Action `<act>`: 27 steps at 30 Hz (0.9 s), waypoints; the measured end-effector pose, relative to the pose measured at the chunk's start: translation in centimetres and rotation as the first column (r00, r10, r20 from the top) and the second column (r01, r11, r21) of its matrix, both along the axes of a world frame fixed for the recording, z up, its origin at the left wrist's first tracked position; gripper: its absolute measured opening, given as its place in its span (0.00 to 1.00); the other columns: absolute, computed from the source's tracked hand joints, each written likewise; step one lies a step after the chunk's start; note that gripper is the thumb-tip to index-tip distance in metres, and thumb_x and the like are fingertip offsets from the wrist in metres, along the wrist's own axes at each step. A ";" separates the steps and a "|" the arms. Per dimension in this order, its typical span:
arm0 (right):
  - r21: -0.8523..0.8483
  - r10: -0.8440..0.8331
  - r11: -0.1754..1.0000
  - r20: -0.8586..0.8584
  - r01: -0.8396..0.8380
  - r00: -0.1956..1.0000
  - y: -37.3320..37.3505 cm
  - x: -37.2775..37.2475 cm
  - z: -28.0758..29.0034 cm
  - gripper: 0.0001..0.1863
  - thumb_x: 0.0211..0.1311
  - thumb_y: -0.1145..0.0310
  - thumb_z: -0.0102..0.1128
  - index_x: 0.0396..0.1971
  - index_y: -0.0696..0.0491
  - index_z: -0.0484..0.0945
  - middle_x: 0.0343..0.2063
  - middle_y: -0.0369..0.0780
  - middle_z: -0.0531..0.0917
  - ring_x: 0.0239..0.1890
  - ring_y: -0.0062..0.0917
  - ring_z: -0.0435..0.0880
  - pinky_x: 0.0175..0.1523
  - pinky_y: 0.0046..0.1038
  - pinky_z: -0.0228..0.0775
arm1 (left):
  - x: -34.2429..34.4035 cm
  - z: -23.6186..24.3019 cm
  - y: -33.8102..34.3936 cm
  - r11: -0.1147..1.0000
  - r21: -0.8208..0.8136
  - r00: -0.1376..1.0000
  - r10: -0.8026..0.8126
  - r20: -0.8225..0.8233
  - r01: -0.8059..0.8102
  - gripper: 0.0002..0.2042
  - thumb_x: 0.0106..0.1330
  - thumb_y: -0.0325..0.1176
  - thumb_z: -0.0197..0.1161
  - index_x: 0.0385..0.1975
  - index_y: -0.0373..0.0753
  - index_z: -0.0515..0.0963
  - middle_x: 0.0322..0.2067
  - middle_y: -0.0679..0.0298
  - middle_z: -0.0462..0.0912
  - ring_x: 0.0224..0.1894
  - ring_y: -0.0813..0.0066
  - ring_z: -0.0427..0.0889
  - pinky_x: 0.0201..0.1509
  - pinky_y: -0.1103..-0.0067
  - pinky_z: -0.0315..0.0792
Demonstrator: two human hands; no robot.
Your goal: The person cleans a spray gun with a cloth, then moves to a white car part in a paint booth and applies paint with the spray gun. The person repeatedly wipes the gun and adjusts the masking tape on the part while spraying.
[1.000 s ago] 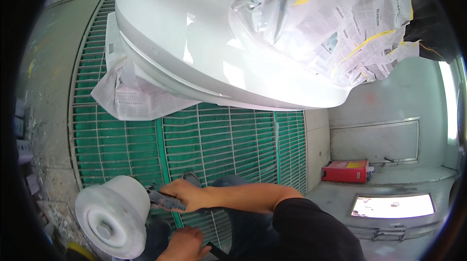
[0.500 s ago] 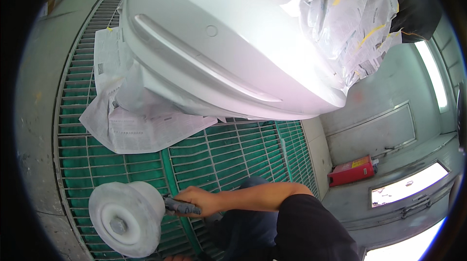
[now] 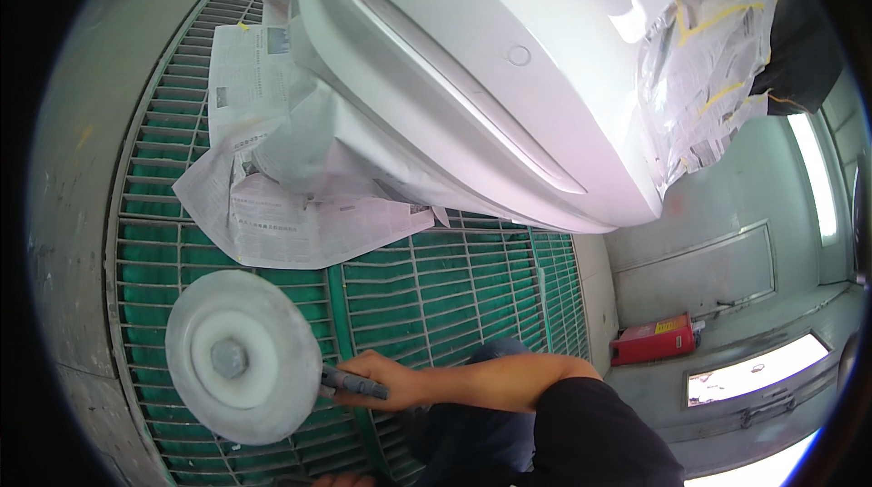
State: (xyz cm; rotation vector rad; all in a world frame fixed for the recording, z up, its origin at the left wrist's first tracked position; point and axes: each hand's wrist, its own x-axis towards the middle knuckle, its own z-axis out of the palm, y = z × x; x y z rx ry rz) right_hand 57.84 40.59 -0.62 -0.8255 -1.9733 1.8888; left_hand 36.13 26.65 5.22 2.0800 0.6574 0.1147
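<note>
My right hand (image 3: 386,381) is closed around the dark grip of a spray gun (image 3: 354,382). A large white round paint cup (image 3: 289,387) sits on the gun, its lid with a grey knob facing me. The gun is held low, apart from a glossy white car bumper (image 3: 436,51) that has a long recessed strip and a small round cap outline. Of my left hand (image 3: 341,481), only a sliver shows at the lower edge; its fingers are mostly hidden. The gun's nozzle is out of sight behind the cup.
Newspaper masking (image 3: 300,228) hangs under the bumper, and taped masking sheets (image 3: 718,78) cover its right side. Below lies a metal floor grating (image 3: 454,278) over green material. A red box (image 3: 652,340) stands by the right wall, near a lit window (image 3: 754,371).
The bumper and masking have shifted right in the picture. The spray gun's cup has tilted, turning its lid more toward me. My right hand keeps its grip and appears slightly farther right.
</note>
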 end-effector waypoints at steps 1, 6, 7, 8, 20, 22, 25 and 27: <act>0.000 -0.010 1.000 0.002 0.010 1.000 0.1 -0.3 -0.1 0.07 0.64 0.72 0.60 0.41 0.55 0.79 0.24 0.35 0.80 0.25 0.18 0.78 0.31 0.24 0.69 | -0.2 0.0 -0.1 1.000 0.005 1.000 0.011 0.005 -0.011 0.19 0.53 0.41 0.68 0.41 0.37 0.76 0.46 0.53 0.77 0.50 0.55 0.75 0.53 0.63 0.70; -0.064 -0.020 0.997 0.155 0.030 0.988 -0.3 0.2 -2.1 0.08 0.66 0.71 0.60 0.41 0.56 0.79 0.25 0.34 0.80 0.25 0.16 0.76 0.31 0.24 0.69 | -0.4 -0.4 -0.1 1.000 0.004 1.000 -0.013 -0.008 0.013 0.20 0.52 0.41 0.67 0.42 0.37 0.75 0.47 0.54 0.76 0.51 0.55 0.75 0.52 0.63 0.70; -0.059 -0.024 0.998 0.120 0.031 0.992 -0.3 0.1 -2.4 0.08 0.66 0.70 0.60 0.42 0.56 0.79 0.25 0.34 0.80 0.26 0.16 0.75 0.31 0.24 0.68 | -0.5 -1.1 -0.7 0.999 0.042 1.000 0.002 0.005 -0.002 0.20 0.52 0.41 0.67 0.42 0.36 0.75 0.47 0.54 0.76 0.51 0.55 0.75 0.52 0.63 0.70; -0.048 -0.036 0.998 0.092 0.041 0.995 -0.4 0.0 -2.5 0.08 0.66 0.70 0.59 0.43 0.56 0.79 0.25 0.34 0.80 0.26 0.16 0.74 0.31 0.24 0.68 | -0.5 -1.4 -0.8 0.996 0.088 1.000 0.008 0.025 -0.010 0.21 0.52 0.41 0.67 0.42 0.36 0.75 0.47 0.54 0.76 0.51 0.55 0.75 0.52 0.63 0.70; -0.127 -0.019 0.991 0.132 0.036 0.991 0.4 -0.2 -1.4 0.11 0.67 0.70 0.58 0.46 0.57 0.78 0.27 0.35 0.81 0.30 0.17 0.78 0.38 0.24 0.73 | -0.4 -0.3 1.6 0.995 0.007 0.995 -0.102 -0.020 0.102 0.19 0.59 0.43 0.61 0.47 0.38 0.75 0.48 0.54 0.78 0.50 0.55 0.77 0.51 0.63 0.73; -0.132 -0.040 0.990 0.109 0.054 0.993 -0.1 0.1 -2.1 0.11 0.68 0.69 0.57 0.46 0.56 0.78 0.26 0.34 0.80 0.29 0.16 0.76 0.37 0.23 0.71 | -0.3 0.1 1.9 0.995 -0.018 0.995 -0.103 -0.012 0.102 0.18 0.61 0.42 0.59 0.47 0.38 0.76 0.47 0.54 0.78 0.50 0.55 0.77 0.51 0.64 0.73; -0.070 -0.053 0.996 0.068 0.058 0.996 0.0 0.0 -1.7 0.11 0.69 0.67 0.56 0.46 0.55 0.78 0.24 0.33 0.79 0.27 0.14 0.74 0.34 0.22 0.70 | -0.1 0.4 2.1 0.997 -0.016 0.997 -0.071 0.008 0.071 0.16 0.63 0.40 0.57 0.46 0.38 0.77 0.45 0.53 0.79 0.48 0.54 0.78 0.50 0.64 0.74; -0.043 -0.046 0.998 0.065 0.049 0.997 0.0 -0.3 -1.0 0.11 0.70 0.66 0.56 0.46 0.55 0.79 0.24 0.33 0.78 0.26 0.14 0.73 0.33 0.22 0.69 | -0.1 0.4 2.0 0.999 0.005 0.998 -0.038 0.040 0.038 0.16 0.63 0.39 0.56 0.46 0.38 0.77 0.44 0.53 0.79 0.47 0.54 0.79 0.48 0.64 0.74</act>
